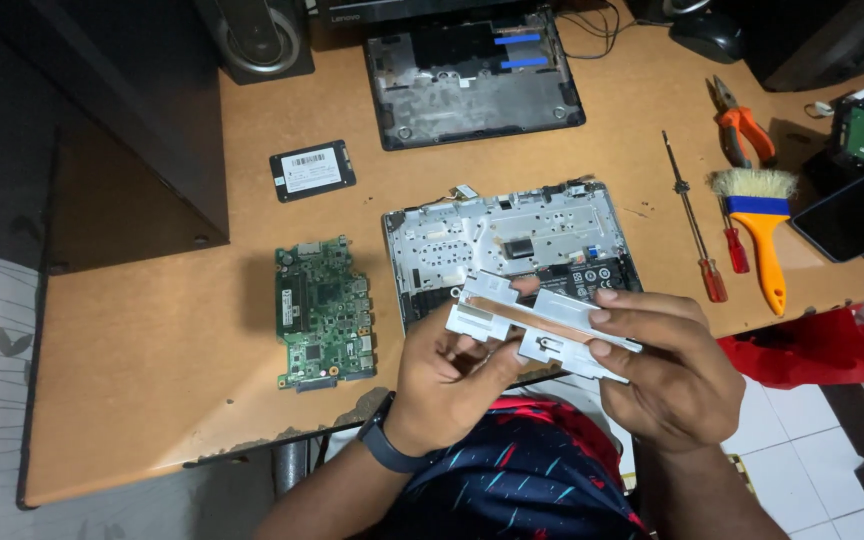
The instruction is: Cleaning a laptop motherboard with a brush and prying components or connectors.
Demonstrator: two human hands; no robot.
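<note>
Both my hands hold a flat silver metal heatsink plate (537,325) with a copper strip along it, just above the near edge of the desk. My left hand (447,385) grips its left and underside, and a dark band sits on that wrist. My right hand (667,365) pinches the plate's right end with fingers on top. Behind the plate lies an opened laptop chassis (507,240), its bare metal inside facing up and a black battery at its right.
A green circuit board (324,312) lies left of the chassis, a black flat drive (312,170) behind it. A laptop bottom cover (472,80) rests at the back. Screwdrivers (697,225), a brush (760,225), orange pliers (742,125) and a tablet (857,215) lie right.
</note>
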